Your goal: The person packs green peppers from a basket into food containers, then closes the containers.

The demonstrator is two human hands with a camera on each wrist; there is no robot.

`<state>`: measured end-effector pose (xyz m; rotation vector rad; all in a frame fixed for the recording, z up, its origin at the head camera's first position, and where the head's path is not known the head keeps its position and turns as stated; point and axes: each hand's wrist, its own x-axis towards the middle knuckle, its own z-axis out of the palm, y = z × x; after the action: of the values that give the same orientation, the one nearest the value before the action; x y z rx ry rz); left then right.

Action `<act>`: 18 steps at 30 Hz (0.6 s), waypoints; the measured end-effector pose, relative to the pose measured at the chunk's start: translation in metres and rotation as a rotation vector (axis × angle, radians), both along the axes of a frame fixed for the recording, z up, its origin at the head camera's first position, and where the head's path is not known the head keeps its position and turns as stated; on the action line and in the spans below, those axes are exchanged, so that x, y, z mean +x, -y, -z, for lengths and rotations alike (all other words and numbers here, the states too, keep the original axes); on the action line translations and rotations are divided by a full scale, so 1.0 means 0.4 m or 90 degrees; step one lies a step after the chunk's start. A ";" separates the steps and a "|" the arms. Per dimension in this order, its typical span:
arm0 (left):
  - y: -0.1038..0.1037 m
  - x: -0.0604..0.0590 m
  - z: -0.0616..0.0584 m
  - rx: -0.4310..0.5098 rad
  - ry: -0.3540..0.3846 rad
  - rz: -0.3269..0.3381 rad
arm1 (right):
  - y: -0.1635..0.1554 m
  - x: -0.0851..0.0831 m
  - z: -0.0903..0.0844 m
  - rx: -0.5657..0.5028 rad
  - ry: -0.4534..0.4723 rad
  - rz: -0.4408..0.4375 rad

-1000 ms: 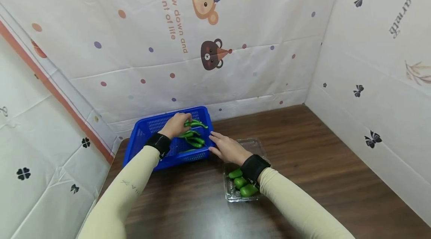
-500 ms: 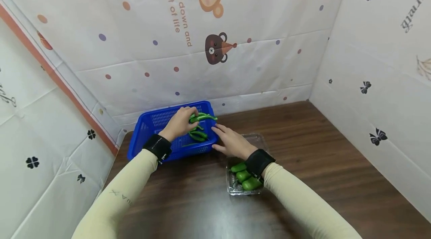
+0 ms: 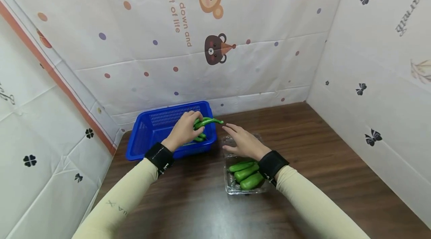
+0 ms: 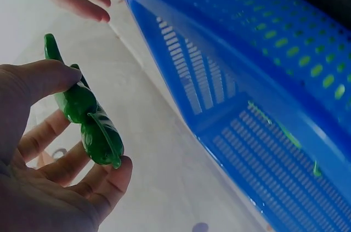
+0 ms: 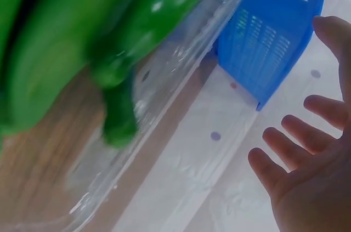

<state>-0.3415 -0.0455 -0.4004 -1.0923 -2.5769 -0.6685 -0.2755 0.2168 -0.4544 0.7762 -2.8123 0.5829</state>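
Note:
My left hand (image 3: 186, 128) holds a long green chili pepper (image 3: 208, 121) above the right side of a blue plastic basket (image 3: 148, 134). The left wrist view shows the chili (image 4: 82, 111) pinched between thumb and fingers. More green chilies (image 3: 199, 138) lie inside the basket under that hand. My right hand (image 3: 243, 142) is open with spread fingers over the far end of a clear plastic tray (image 3: 232, 189). Three thick green peppers (image 3: 247, 173) lie in the tray's near half, and they fill the right wrist view as blurred green peppers (image 5: 82, 40).
The dark wooden table (image 3: 320, 164) sits in a corner of white patterned sheets (image 3: 235, 63). The basket stands against the back wall at the left. Bare table spreads to the right of the tray and along the front.
My left hand has lifted a chili out of the basket and carried it rightward past the rim. My right hand has left the basket edge and moved right over the clear tray.

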 end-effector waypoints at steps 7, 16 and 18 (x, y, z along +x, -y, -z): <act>-0.012 0.019 0.024 0.019 0.011 0.018 | -0.041 0.026 0.008 -0.001 0.007 0.011; -0.028 0.058 0.038 0.029 -0.001 0.064 | -0.088 0.063 0.012 0.002 0.016 0.026; -0.033 0.069 0.041 0.027 -0.006 0.078 | -0.095 0.070 0.014 0.005 0.011 0.027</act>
<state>-0.3139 -0.0322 -0.4168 -1.2447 -2.4906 -0.7414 -0.2477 0.2546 -0.4600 0.7151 -2.8411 0.5749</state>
